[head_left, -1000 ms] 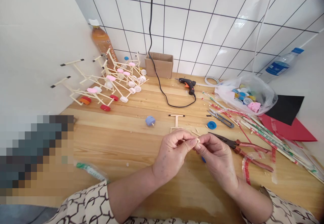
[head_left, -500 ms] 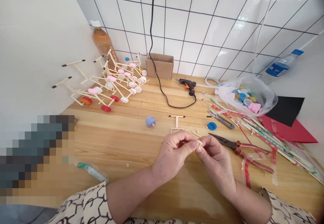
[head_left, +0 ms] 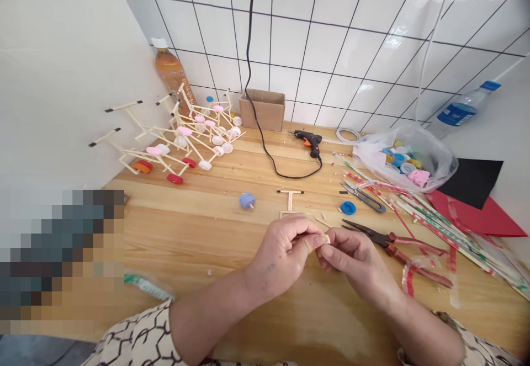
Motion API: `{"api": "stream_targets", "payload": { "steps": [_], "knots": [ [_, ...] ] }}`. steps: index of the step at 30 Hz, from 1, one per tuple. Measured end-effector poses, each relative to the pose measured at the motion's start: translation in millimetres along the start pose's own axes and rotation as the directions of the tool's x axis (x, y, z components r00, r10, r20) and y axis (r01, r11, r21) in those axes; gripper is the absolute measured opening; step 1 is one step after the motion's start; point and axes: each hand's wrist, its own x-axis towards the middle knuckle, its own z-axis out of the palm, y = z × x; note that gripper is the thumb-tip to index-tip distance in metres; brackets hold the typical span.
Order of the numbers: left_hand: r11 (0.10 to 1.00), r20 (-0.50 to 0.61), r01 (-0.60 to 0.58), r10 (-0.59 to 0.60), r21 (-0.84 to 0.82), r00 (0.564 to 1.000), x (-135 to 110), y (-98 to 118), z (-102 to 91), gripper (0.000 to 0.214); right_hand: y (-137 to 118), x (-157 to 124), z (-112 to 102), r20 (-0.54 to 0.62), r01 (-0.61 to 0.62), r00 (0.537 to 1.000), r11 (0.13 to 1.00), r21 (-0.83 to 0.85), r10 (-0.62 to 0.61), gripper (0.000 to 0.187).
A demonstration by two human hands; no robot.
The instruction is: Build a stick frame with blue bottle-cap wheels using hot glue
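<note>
My left hand (head_left: 285,253) and my right hand (head_left: 354,258) meet above the wooden table (head_left: 194,233), their fingertips pinching a small pale piece of wood (head_left: 327,239). Most of that piece is hidden by my fingers. Just beyond my left hand lies a T-shaped stick frame (head_left: 289,201). Red-handled pliers (head_left: 375,235) rest with their tips close to my right hand, not touching it. A blue bottle cap (head_left: 348,207) lies farther ahead, and a lilac cap on a stick (head_left: 247,200) sits to the left.
Stick models with cap wheels (head_left: 186,145) crowd the far left. A glue gun (head_left: 308,141) and its black cord lie ahead, by a cardboard box (head_left: 261,111). To the right are snips (head_left: 364,198), striped sticks (head_left: 445,236) and a bag of caps (head_left: 403,156).
My hands have dropped slightly, with the right hand rolling inward, and the small piece stays pinched between them. The whole scene has shifted a little in view.
</note>
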Motion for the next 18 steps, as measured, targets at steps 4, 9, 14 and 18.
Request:
{"api": "stream_targets", "payload": {
  "steps": [4, 9, 14, 18],
  "knots": [
    [0.965, 0.080, -0.199, 0.187, 0.174, 0.979, 1, -7, -2.4, 0.021, -5, 4, -12, 0.173, -0.104, 0.982, 0.983, 0.152, 0.077, 0.032],
    [0.827, 0.236, -0.368, 0.291, 0.426, 0.927, 0, -16, -4.8, 0.024, -6, 6, -16, 0.152, -0.107, 0.982, 0.992, -0.070, 0.116, 0.039],
    [0.686, 0.383, -0.427, 0.228, 0.589, 0.895, 0, -18, -8.7, 0.026, -7, 6, -12, 0.146, -0.085, 0.982, 0.973, -0.213, 0.118, 0.038],
    [0.668, 0.454, -0.435, 0.159, 0.604, 0.876, 0, -15, -10.0, 0.020, -6, 4, -13, 0.187, -0.058, 0.977, 0.969, -0.241, 0.105, 0.034]
  ]
}}
